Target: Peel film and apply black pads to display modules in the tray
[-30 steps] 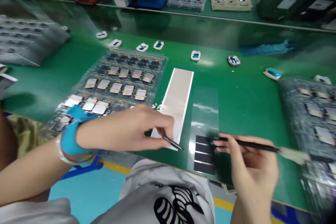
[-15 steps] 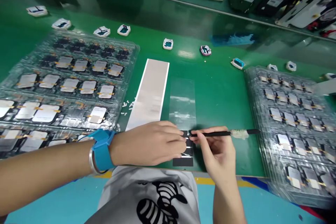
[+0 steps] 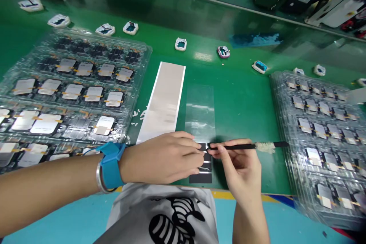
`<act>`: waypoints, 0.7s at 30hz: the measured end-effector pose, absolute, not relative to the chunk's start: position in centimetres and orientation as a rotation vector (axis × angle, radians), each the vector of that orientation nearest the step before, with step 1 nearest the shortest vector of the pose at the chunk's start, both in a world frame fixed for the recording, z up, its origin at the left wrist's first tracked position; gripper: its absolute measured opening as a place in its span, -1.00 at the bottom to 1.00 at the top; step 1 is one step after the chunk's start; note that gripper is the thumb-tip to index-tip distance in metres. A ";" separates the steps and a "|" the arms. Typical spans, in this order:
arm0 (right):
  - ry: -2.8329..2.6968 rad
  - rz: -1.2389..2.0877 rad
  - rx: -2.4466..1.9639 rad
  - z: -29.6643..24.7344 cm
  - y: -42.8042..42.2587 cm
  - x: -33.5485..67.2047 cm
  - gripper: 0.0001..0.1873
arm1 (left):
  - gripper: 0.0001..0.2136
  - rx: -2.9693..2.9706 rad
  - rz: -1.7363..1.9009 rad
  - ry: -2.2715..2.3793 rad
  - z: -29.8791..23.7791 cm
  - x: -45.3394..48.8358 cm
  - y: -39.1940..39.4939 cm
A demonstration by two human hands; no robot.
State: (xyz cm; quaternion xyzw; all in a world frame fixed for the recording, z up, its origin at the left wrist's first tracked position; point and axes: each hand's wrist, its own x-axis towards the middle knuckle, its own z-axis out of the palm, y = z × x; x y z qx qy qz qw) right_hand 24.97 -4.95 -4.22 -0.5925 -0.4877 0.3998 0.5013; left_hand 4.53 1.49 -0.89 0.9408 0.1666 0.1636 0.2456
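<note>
My left hand (image 3: 162, 158) lies over the near end of a clear film sheet (image 3: 200, 112) and is shut on fine metal tweezers (image 3: 204, 168). Their tips reach the black strips (image 3: 200, 178) on that film, and my fingers hide the upper strips. My right hand (image 3: 238, 164) is next to the left, pinching a thin black stick (image 3: 234, 146) with a fluffy white wrap (image 3: 264, 147) near its far end. The stick's tip is at the top black strip. A long white strip (image 3: 161, 101) lies left of the film, partly under my left hand.
Clear blister trays (image 3: 71, 95) of flat silver parts with yellow tabs fill the green bench on the left, with another stack (image 3: 320, 137) on the right. Small white-framed parts (image 3: 180, 44) stand in a row behind. A blue wrist strap (image 3: 110, 166) circles my left wrist.
The view has swung to face the bench more squarely. My hands have come together over the black strips, with the stick and tweezers meeting there. Little has moved in the last half second.
</note>
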 end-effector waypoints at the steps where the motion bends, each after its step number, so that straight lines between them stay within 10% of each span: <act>1: -1.175 0.963 -1.430 -4.2 -4.9 25.0 -0.82 | -0.85 2.568 0.444 0.458 -0.9 4.5 1.5; 21: -0.865 0.660 -1.086 -0.4 -4.9 19.0 -0.84 | -0.84 2.248 0.851 0.901 -0.6 4.6 1.1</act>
